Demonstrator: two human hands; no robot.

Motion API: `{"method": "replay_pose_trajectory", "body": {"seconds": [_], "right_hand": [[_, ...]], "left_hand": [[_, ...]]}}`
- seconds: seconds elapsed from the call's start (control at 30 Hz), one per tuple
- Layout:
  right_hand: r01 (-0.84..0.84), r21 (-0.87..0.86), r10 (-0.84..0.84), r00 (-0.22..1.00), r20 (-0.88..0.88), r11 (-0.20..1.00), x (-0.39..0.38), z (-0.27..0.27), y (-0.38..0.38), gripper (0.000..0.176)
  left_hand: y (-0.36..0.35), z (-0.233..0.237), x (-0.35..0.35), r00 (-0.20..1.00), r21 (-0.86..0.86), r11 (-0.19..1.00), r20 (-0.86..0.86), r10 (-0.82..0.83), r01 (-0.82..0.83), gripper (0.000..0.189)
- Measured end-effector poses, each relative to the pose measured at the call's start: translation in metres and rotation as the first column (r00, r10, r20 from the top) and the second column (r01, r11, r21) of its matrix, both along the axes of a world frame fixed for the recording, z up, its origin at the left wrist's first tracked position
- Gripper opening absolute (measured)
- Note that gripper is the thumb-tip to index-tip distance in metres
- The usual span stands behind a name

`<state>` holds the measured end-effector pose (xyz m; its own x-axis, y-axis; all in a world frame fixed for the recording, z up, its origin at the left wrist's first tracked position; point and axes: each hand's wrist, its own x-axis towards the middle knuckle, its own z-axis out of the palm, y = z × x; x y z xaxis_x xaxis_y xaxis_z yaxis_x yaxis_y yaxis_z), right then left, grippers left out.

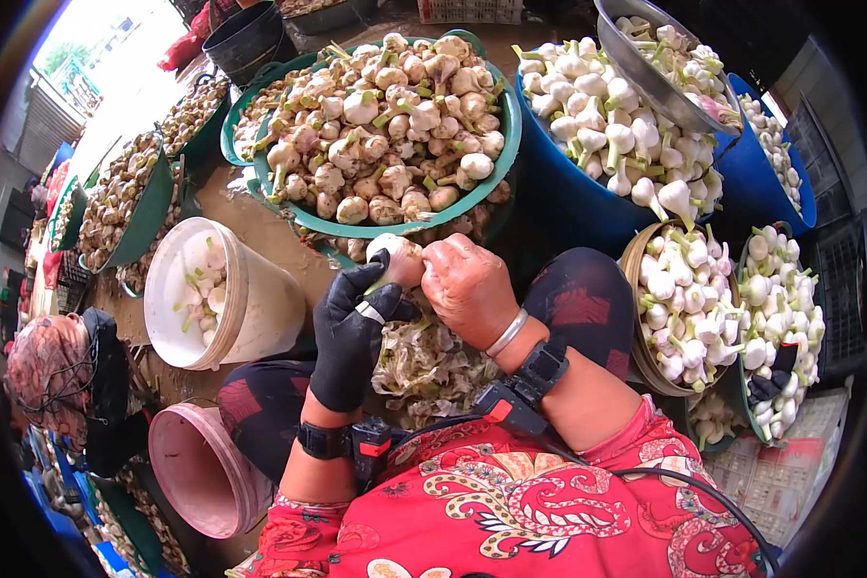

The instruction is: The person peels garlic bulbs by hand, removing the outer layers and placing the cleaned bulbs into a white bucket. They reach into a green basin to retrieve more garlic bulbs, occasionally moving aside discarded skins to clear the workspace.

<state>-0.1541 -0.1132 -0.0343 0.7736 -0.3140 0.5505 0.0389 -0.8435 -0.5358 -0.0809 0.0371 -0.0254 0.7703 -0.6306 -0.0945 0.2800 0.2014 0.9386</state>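
Note:
My left hand [349,323], in a black glove with a pale band round one finger, is closed round a garlic bulb [401,258]. My bare right hand [472,289], fingers curled, grips the right side of the same bulb; what lies under its fingertips is hidden. Below both hands, between my knees, is a heap of papery garlic skins [429,371]. Just beyond them stands a wide green tub [376,231] piled with brownish, unpeeled garlic bulbs [385,144].
To the left are a white bucket [275,299] with some garlic and a pink bucket [250,491]. Cleaned white bulbs fill a blue drum [549,193], with a metal basin [626,67] above it, and a round container [631,255] at right. Another person [58,366] sits at left.

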Motion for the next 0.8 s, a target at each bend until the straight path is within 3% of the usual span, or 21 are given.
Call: {"method": "replay_pose_trajectory", "body": {"seconds": [0.13,0.17,0.2,0.27,0.3,0.33,0.37,0.4,0.43,0.47,0.5,0.53,0.6,0.63,0.67,0.7,0.73,0.8], "right_hand": [[0.007,0.089,-0.014,0.997,0.078,0.996,0.003,0.002,-0.007,0.005],[-0.012,0.200,0.005,0.999,0.036,0.980,0.005,0.002,-0.011,0.005],[-0.011,0.200,0.004,0.999,0.036,0.980,0.008,0.002,-0.016,0.005],[0.063,0.392,-0.097,0.993,0.067,0.918,0.014,0.002,-0.026,0.005],[0.073,0.557,-0.119,0.992,0.047,0.827,0.020,0.000,-0.030,0.008],[0.019,0.775,-0.104,0.993,0.060,0.631,0.021,-0.001,-0.033,0.008],[0.066,0.823,-0.083,0.996,-0.023,0.564,0.019,-0.001,-0.036,0.007],[0.116,0.862,-0.053,0.993,-0.103,0.493,0.016,0.000,-0.039,0.007],[0.073,0.841,0.133,0.976,-0.170,0.536,0.013,-0.005,-0.041,0.008],[0.025,0.823,0.308,0.920,-0.240,0.567,0.008,-0.011,-0.038,0.009],[0.016,0.793,0.355,0.889,-0.290,0.609,0.004,-0.010,-0.033,0.012],[-0.007,0.788,0.329,0.911,-0.249,0.616,-0.001,-0.003,-0.030,0.011],[-0.019,0.795,0.276,0.943,-0.188,0.607,-0.007,0.017,-0.023,0.008],[-0.059,0.831,0.288,0.950,-0.124,0.554,-0.007,0.017,-0.017,0.007],[-0.101,0.860,0.293,0.954,-0.058,0.500,-0.006,0.017,-0.011,0.005],[-0.071,0.812,0.204,0.977,-0.060,0.579,-0.005,0.016,-0.005,0.009],[-0.068,0.812,0.198,0.978,-0.060,0.580,-0.003,0.012,-0.002,0.009],[-0.052,0.692,0.061,0.998,0.011,0.720,0.001,0.005,0.001,0.010]], "left_hand": [[0.006,0.000,-0.003,0.999,0.035,0.999,0.017,-0.033,0.032,0.027],[0.007,0.002,-0.005,1.000,0.023,1.000,-0.009,-0.018,0.018,0.026],[0.008,0.004,-0.007,0.999,0.012,1.000,-0.036,-0.004,0.005,0.026],[0.012,0.009,-0.008,0.999,-0.019,0.999,-0.008,-0.039,0.038,0.027],[0.014,0.010,-0.008,0.997,-0.049,0.996,0.020,-0.071,0.072,0.027],[0.017,0.009,-0.004,0.997,-0.050,0.996,0.021,-0.071,0.072,0.027],[0.021,0.005,0.002,0.949,0.072,0.995,0.303,-0.091,0.072,0.028],[0.023,0.005,0.006,0.820,0.188,0.982,0.556,-0.135,0.033,0.030],[0.023,0.005,0.005,0.819,0.190,0.981,0.559,-0.131,0.027,0.030],[0.021,0.006,0.003,0.916,0.121,0.993,0.397,-0.061,0.014,0.031],[0.019,0.008,0.003,0.976,0.053,0.999,0.216,0.000,-0.012,0.032],[0.018,0.009,0.005,0.976,0.051,0.999,0.219,0.004,-0.016,0.032],[0.019,0.009,0.005,0.999,-0.009,0.999,0.012,0.037,-0.037,0.030],[0.017,0.011,0.004,0.999,-0.007,0.999,0.013,0.032,-0.032,0.030],[0.014,0.014,0.003,0.995,0.034,0.998,0.086,0.042,-0.045,0.028],[0.011,0.015,0.002,0.986,0.070,0.996,0.159,0.050,-0.062,0.026],[0.010,0.012,0.003,0.986,0.069,0.996,0.159,0.045,-0.056,0.026],[0.009,0.004,0.005,0.763,0.169,0.975,0.646,-0.001,-0.142,0.024]]}}
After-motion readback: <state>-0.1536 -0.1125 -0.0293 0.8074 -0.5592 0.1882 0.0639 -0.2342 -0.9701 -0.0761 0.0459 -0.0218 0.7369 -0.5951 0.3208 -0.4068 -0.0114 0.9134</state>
